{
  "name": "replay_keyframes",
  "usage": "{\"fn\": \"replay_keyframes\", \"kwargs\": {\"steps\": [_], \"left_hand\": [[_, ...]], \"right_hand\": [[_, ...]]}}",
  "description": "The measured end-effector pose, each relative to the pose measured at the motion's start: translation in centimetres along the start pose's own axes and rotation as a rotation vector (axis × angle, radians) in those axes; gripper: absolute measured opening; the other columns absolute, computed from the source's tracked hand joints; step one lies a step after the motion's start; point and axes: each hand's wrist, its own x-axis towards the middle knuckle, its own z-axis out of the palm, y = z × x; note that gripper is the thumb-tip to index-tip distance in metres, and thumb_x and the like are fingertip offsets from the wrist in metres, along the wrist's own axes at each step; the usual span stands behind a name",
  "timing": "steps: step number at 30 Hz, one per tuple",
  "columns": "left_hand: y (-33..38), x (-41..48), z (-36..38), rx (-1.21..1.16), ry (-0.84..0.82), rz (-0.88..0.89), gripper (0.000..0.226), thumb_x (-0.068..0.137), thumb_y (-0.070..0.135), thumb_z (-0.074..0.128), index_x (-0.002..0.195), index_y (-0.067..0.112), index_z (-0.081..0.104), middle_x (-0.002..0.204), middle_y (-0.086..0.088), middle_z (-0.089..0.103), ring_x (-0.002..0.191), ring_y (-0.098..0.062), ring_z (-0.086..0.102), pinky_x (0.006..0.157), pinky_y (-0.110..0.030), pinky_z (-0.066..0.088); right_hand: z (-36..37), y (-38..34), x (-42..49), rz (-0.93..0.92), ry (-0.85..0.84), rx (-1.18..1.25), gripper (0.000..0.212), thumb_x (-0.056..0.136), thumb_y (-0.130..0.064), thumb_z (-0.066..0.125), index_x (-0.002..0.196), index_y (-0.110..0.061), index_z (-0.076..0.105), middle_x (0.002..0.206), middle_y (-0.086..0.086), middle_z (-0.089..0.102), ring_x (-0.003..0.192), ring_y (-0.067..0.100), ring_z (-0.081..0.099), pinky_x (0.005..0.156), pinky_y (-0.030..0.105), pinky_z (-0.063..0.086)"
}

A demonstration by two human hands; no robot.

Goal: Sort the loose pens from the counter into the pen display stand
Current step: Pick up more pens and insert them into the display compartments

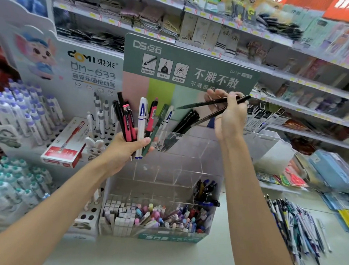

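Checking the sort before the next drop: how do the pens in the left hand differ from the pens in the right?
Count: the left hand grips a fanned bunch of many pens; the right hand pinches just two pens.
Colour: the bunch mixes pink, white, black and green; the two pens are both dark.
Pose: the bunch stands near upright; the two pens slant low.
Both are held over the stand.

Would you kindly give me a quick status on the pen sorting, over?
Left hand grips mixed pens. Right hand pinches two black pens above stand. Pile on counter. Nothing blocking the stand.
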Motion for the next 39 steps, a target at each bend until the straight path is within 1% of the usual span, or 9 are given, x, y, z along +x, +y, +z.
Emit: {"fn": "replay_keyframes", "kwargs": {"steps": [3,7,11,14,19,23,27,29,39], "left_hand": [[0.4,-0.3,-0.1,0.01,0.012,0.016,0.023,0.092,0.002,0.06,0.113,0.01,0.067,0.107,-0.012,0.074,0.089,-0.021,0.073,0.078,-0.028,0.06],[0.7,-0.6,0.1,0.008,0.016,0.008,0.025,0.093,0.003,0.06,0.117,0.008,0.065,0.106,-0.009,0.075,0.086,-0.017,0.073,0.069,-0.022,0.058],[0.5,-0.9,0.1,0.032,-0.003,-0.002,0.024,0.093,0.004,0.061,0.114,0.014,0.066,0.105,-0.006,0.075,0.085,-0.016,0.073,0.068,-0.02,0.056],[0.4,-0.9,0.1,0.055,-0.032,-0.005,0.027,0.092,0.005,0.061,0.118,0.013,0.064,0.107,-0.007,0.075,0.085,-0.018,0.073,0.07,-0.022,0.056],[0.3,-1.1,0.5,0.083,-0.091,-0.034,0.024,0.093,0.005,0.059,0.116,0.012,0.066,0.105,-0.003,0.076,0.083,-0.014,0.072,0.07,-0.021,0.056],[0.3,-1.2,0.6,0.133,-0.177,-0.06,0.026,0.09,0.011,0.061,0.116,0.012,0.067,0.112,-0.009,0.073,0.085,-0.015,0.072,0.075,-0.028,0.059],[0.6,-0.9,0.9,0.108,-0.272,-0.076,0.032,0.087,0.011,0.062,0.119,0.006,0.065,0.114,-0.012,0.072,0.085,-0.017,0.07,0.075,-0.028,0.058],[0.9,-0.8,1.2,0.102,-0.29,-0.076,0.026,0.09,0.007,0.06,0.116,0.004,0.065,0.106,-0.01,0.073,0.083,-0.016,0.069,0.073,-0.025,0.057],[1.4,-1.0,0.8,0.189,-0.437,-0.163,0.037,0.088,0.009,0.061,0.124,0.011,0.059,0.113,-0.013,0.072,0.093,-0.016,0.07,0.079,-0.027,0.055]], "right_hand": [[0.3,0.9,0.2,-0.072,0.081,-0.065,0.018,0.104,-0.002,0.034,0.091,-0.013,0.041,0.07,0.003,0.047,0.059,0.014,0.048,0.065,0.028,0.046],[1.1,2.0,0.2,-0.09,0.175,-0.252,0.022,0.104,-0.003,0.036,0.087,-0.016,0.043,0.065,-0.002,0.037,0.055,0.008,0.037,0.057,0.021,0.036],[0.7,4.1,-0.9,-0.044,0.094,-0.427,0.011,0.103,-0.015,0.044,0.097,-0.02,0.052,0.087,-0.002,0.057,0.082,0.013,0.055,0.084,0.036,0.051],[-1.0,6.4,-1.5,-0.149,-0.068,-0.814,0.005,0.092,-0.035,0.057,0.095,-0.03,0.058,0.105,0.003,0.063,0.105,0.027,0.057,0.1,0.051,0.043],[-2.6,6.6,-2.4,-0.255,-0.102,-0.937,0.059,0.08,-0.028,0.078,0.13,-0.017,0.049,0.119,-0.002,0.051,0.109,0.012,0.046,0.102,0.028,0.036],[-2.0,4.9,-3.1,-0.403,-0.082,-0.963,0.052,0.086,-0.026,0.071,0.131,-0.011,0.051,0.118,-0.003,0.053,0.105,0.013,0.051,0.098,0.034,0.042],[0.1,1.3,-3.0,-0.039,-0.508,-0.879,0.043,0.089,-0.032,0.07,0.127,-0.015,0.06,0.11,-0.009,0.066,0.1,0.001,0.063,0.087,0.017,0.05],[0.4,1.2,-3.0,0.046,-0.656,-0.942,0.039,0.086,-0.029,0.074,0.12,-0.012,0.067,0.104,-0.003,0.073,0.095,0.008,0.068,0.089,0.027,0.055],[0.8,1.5,-3.6,0.154,-0.773,-0.827,0.007,0.086,-0.021,0.075,0.092,-0.019,0.075,0.083,0.003,0.071,0.078,0.014,0.063,0.074,0.029,0.051]]}}
